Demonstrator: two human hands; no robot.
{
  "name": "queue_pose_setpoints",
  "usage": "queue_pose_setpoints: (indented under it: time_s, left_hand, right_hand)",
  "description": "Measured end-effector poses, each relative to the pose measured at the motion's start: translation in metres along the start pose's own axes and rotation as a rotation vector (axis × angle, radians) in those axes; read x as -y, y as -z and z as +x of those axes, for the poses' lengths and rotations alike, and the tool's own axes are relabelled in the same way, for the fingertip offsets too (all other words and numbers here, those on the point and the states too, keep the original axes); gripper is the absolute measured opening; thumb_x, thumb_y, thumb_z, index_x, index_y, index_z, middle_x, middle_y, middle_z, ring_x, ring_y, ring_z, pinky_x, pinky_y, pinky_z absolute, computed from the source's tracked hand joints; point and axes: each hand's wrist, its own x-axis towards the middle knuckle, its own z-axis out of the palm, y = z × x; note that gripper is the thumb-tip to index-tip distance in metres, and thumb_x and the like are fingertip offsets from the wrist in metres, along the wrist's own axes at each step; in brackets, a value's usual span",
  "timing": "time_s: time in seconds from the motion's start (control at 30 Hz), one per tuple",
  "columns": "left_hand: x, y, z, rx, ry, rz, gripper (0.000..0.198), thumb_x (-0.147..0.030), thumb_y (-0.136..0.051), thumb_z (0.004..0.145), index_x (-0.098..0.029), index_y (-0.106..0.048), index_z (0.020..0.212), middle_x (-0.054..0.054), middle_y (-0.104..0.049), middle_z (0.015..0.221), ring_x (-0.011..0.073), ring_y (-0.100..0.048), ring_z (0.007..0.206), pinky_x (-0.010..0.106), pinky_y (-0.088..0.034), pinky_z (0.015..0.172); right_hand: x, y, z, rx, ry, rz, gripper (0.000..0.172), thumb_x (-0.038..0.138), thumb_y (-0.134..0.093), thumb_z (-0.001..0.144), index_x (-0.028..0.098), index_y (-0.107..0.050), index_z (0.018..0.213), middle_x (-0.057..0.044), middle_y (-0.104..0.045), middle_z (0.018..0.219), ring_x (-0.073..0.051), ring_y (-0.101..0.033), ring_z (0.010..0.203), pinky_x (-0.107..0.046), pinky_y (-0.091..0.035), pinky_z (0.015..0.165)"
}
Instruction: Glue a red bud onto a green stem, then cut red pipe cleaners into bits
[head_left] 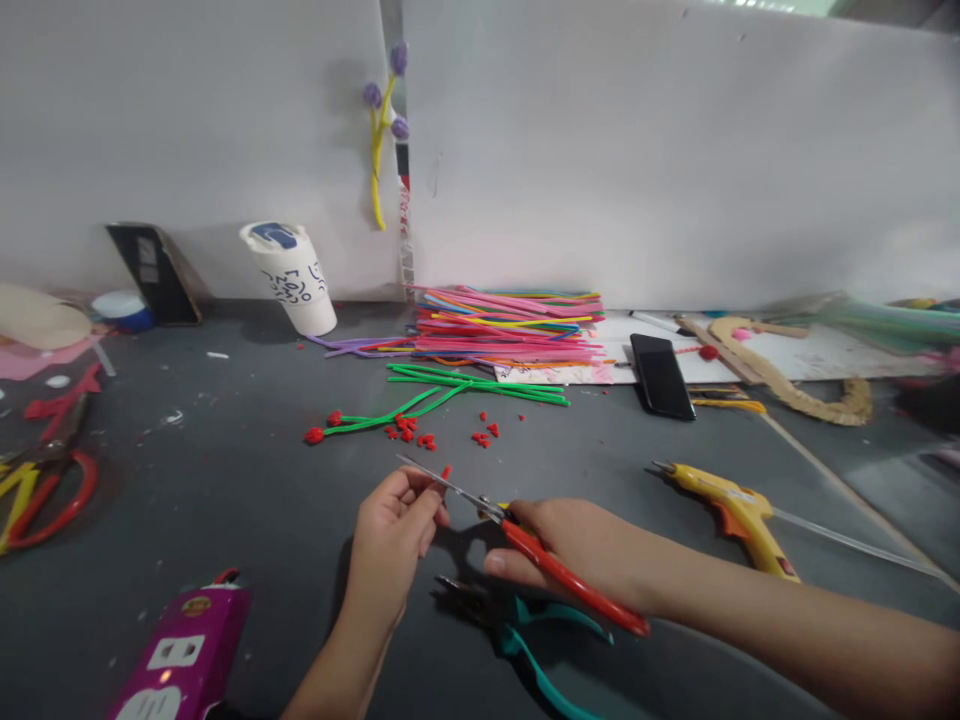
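Observation:
My right hand point(581, 555) grips red-handled scissors point(525, 540), blades pointing left and up. Their tips meet a short red pipe-cleaner piece point(445, 472) that my left hand point(394, 530) pinches between thumb and fingers. Just beyond lie several small red cut bits point(420, 435) and a green pipe-cleaner stem with red tips point(367, 421) on the dark grey table point(225, 470). Under my right hand lie teal-handled pliers point(525, 635).
A pile of coloured pipe cleaners point(510, 325) sits at the back wall beside a white cup point(292, 275). A black phone point(660, 375) and a yellow glue gun point(739, 510) lie to the right. Red scissors point(52, 490) are at left, a pink power strip point(184, 655) at front.

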Motion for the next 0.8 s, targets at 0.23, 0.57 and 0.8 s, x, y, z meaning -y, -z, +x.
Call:
queue_pose_setpoints:
  time_s: [0.23, 0.57, 0.8]
  left_hand:
    - [-0.0007, 0.0018, 0.0010, -0.002, 0.009, 0.000, 0.013, -0.025, -0.060, 0.067, -0.016, -0.050, 0.065, -0.005, -0.050, 0.047, 0.0017, -0.027, 0.033, 0.016, -0.017, 0.036]
    - [-0.0009, 0.0013, 0.0018, 0.006, 0.029, -0.019, 0.014, -0.024, -0.060, 0.067, -0.015, -0.050, 0.065, -0.006, -0.049, 0.046, 0.0012, -0.025, 0.033, 0.016, -0.015, 0.035]
    - [-0.0003, 0.0027, 0.0046, 0.020, 0.078, -0.053, 0.014, -0.025, -0.060, 0.067, -0.016, -0.051, 0.067, -0.007, -0.048, 0.045, 0.0009, -0.025, 0.032, 0.016, -0.013, 0.035]
  right_hand:
    - [0.0025, 0.0014, 0.0015, 0.009, 0.003, 0.000, 0.062, 0.074, -0.030, 0.071, 0.018, -0.055, 0.082, -0.006, -0.061, 0.070, -0.019, -0.055, 0.058, -0.025, -0.034, 0.048]
    - [0.0023, 0.0014, 0.0026, 0.003, 0.003, -0.018, 0.063, 0.075, -0.028, 0.071, 0.019, -0.055, 0.081, -0.006, -0.061, 0.069, -0.019, -0.055, 0.057, -0.025, -0.034, 0.048]
    - [0.0007, -0.0052, 0.0075, -0.021, 0.038, 0.016, 0.059, 0.069, -0.026, 0.077, 0.018, -0.057, 0.079, -0.006, -0.061, 0.067, -0.017, -0.054, 0.056, -0.024, -0.033, 0.048]
